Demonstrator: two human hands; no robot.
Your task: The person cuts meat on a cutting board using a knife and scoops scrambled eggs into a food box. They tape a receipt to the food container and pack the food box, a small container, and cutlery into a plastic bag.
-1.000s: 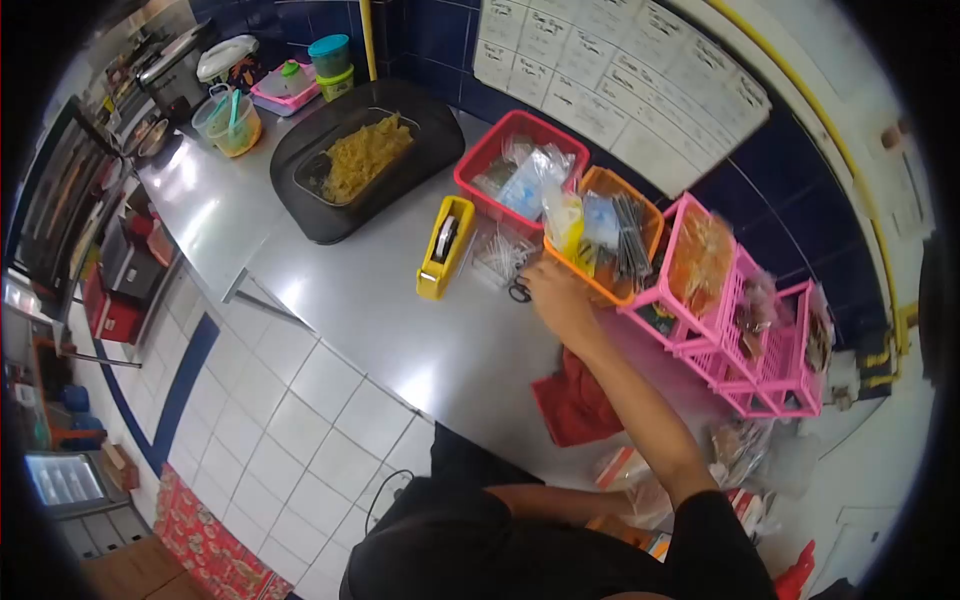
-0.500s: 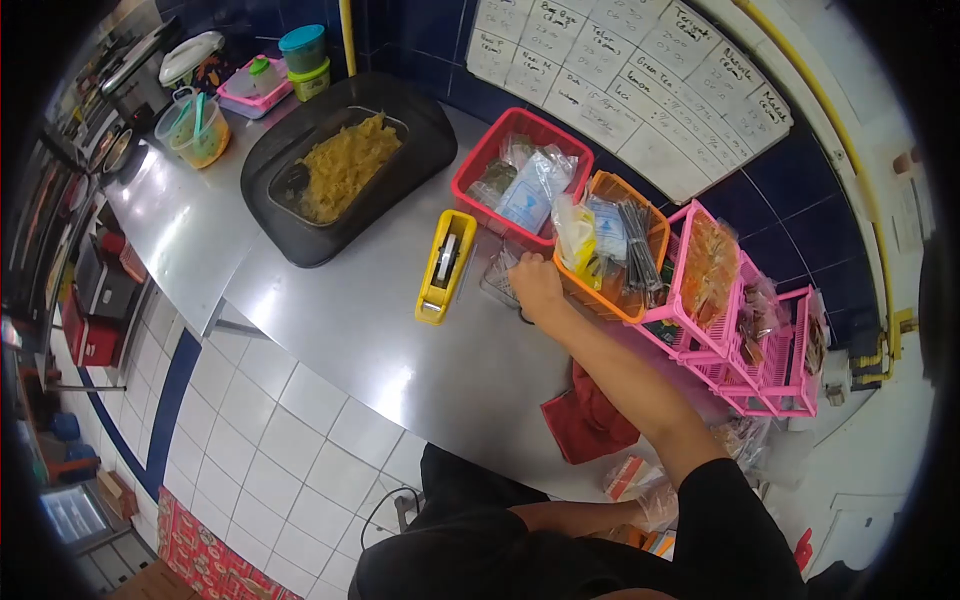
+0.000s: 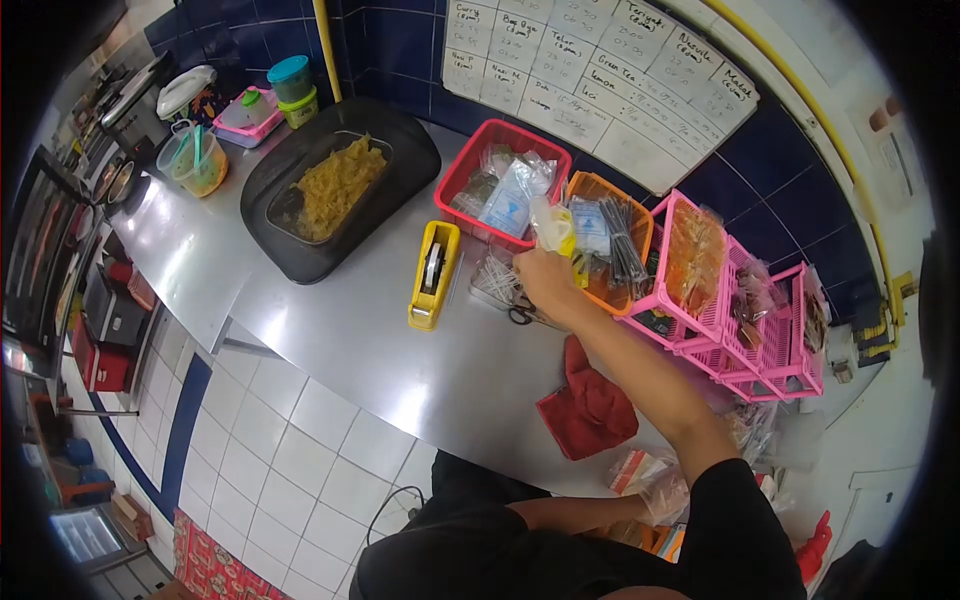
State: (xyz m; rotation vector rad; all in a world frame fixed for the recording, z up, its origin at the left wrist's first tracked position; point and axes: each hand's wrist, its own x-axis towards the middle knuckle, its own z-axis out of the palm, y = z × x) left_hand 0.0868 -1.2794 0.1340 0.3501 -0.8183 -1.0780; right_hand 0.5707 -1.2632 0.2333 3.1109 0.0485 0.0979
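My right hand [image 3: 548, 280] reaches over the counter with its fingers curled closed, at the near edge between the red basket [image 3: 452, 212] and the orange basket [image 3: 644, 262]. Its fingertips are against or just before a clear plastic bag [image 3: 546, 222] with yellow in it; what they hold is hidden. Left of the hand sits a small clear container of thin white sticks [image 3: 492, 277], with black-handled scissors [image 3: 521, 314] beside it. My left hand [image 3: 664, 497] is low at the right, wrapped in or behind clear plastic; its fingers cannot be made out.
A yellow tape dispenser [image 3: 433, 276] stands on the steel counter [image 3: 370, 350]. Behind it is a black tray [image 3: 270, 245] of yellowish shredded food. Pink stacked baskets [image 3: 690, 330] stand to the right, a red cloth [image 3: 588, 410] before them. A whiteboard [image 3: 610, 90] hangs on the wall.
My right hand has moved rightward, off the container of white sticks to the gap by the orange basket, exposing the sticks and scissors. The view has shifted slightly; my left hand stays low.
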